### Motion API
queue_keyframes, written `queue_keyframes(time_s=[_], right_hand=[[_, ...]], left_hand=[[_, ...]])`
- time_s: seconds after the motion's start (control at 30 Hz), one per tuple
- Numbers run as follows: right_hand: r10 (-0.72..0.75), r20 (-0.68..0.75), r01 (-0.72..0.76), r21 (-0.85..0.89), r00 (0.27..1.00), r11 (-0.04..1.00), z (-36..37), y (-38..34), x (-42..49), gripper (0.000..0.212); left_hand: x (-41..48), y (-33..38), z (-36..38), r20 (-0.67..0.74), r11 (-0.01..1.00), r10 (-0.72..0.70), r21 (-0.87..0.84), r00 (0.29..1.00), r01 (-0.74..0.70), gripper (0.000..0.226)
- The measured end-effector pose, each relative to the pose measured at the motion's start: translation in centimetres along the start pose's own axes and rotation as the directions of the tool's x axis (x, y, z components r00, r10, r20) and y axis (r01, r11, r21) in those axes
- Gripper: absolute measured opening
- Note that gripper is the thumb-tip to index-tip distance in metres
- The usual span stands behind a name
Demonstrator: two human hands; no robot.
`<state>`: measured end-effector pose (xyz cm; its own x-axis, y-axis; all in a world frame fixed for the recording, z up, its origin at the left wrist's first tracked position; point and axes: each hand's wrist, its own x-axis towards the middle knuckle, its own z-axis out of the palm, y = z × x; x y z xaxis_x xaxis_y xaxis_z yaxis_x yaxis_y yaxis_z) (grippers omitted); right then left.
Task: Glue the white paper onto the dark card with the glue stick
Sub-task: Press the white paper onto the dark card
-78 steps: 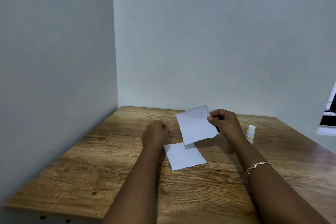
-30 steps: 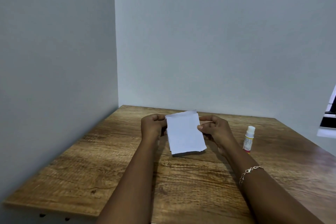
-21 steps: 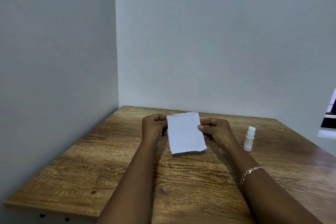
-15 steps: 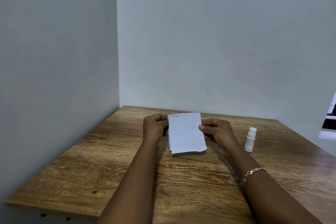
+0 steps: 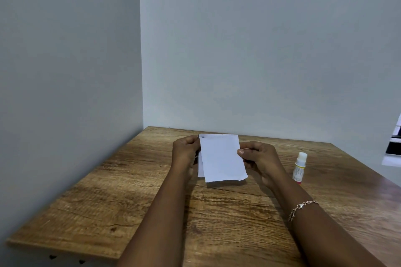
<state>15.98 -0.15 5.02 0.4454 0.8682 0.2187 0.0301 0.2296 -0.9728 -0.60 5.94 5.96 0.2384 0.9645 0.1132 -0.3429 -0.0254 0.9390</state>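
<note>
A white paper [image 5: 221, 158] is held upright-tilted above the wooden table [image 5: 134, 197], its torn lower edge near the tabletop. A second white sheet [image 5: 201, 168] peeks out behind it at the lower left. My left hand [image 5: 184, 151] pinches the left edge and my right hand [image 5: 258, 156] pinches the right edge. No dark card is visible; whatever lies behind the paper is hidden. The glue stick [image 5: 299, 168], white with a cap on, stands upright to the right of my right hand, apart from it.
The table sits in a corner, with grey walls to the left and behind. A black and white object [image 5: 393, 147] shows at the right edge of the frame. The table's front left edge [image 5: 63, 247] is close to me.
The paper my right hand held up alone was brought over the sheet on the table; both hands now grip the stacked sheets. In the last second they barely moved.
</note>
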Motion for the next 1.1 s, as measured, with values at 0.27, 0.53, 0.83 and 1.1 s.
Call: queue_keyframes(time_s=[0.27,0.53,0.83,1.1], right_hand=[[0.007,-0.009,-0.007,0.016,1.000,1.000,0.10,0.07,0.07,0.012],[0.014,-0.021,-0.014,0.020,1.000,1.000,0.10,0.11,0.15,0.013],[0.025,-0.037,-0.025,0.020,0.999,0.999,-0.02,0.09,0.09,0.011],[0.030,-0.054,-0.029,0.011,0.998,1.000,0.00,-0.08,0.04,0.013]], left_hand=[[0.10,-0.13,0.00,0.038,1.000,-0.009,-0.003,0.999,0.009,0.020],[0.48,-0.34,-0.04,0.037,0.999,-0.022,0.024,0.999,0.021,0.012],[0.62,-0.40,0.10,0.040,1.000,-0.027,-0.004,0.999,0.027,0.010],[0.87,-0.58,0.14,0.046,0.999,-0.034,0.032,0.998,0.033,0.016]])
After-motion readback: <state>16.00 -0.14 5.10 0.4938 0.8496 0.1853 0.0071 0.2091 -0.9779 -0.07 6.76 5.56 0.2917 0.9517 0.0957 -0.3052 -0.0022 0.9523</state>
